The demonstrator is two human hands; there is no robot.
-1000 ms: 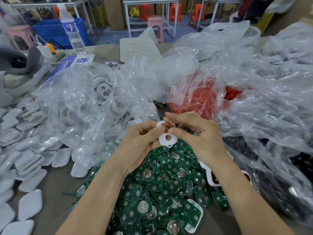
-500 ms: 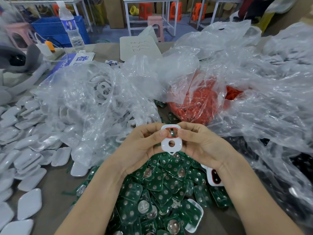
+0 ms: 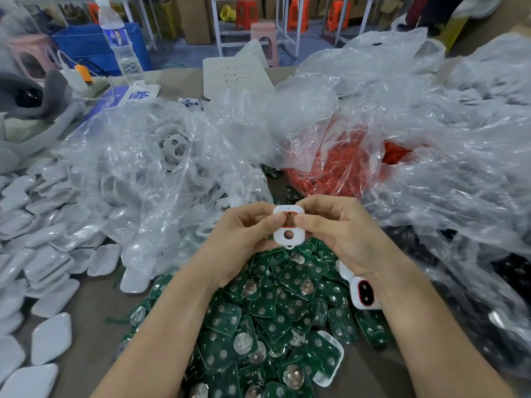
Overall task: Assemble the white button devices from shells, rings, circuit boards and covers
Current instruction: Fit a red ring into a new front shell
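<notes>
Above the circuit boards (image 3: 275, 311), left hand (image 3: 244, 242) and right hand (image 3: 339, 234) pinch a white shell (image 3: 296, 239); even thumb pressure should seat its red ring (image 3: 287, 226).

The right hand (image 3: 342, 234) has slid from atop the white shell (image 3: 288, 239) to its side, baring the red ring (image 3: 287, 226).

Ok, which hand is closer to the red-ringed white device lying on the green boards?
Right. The right hand sits just up-left of the lying device, wrist almost beside it. The left hand is farther left, on the other side of the held shell.
</notes>
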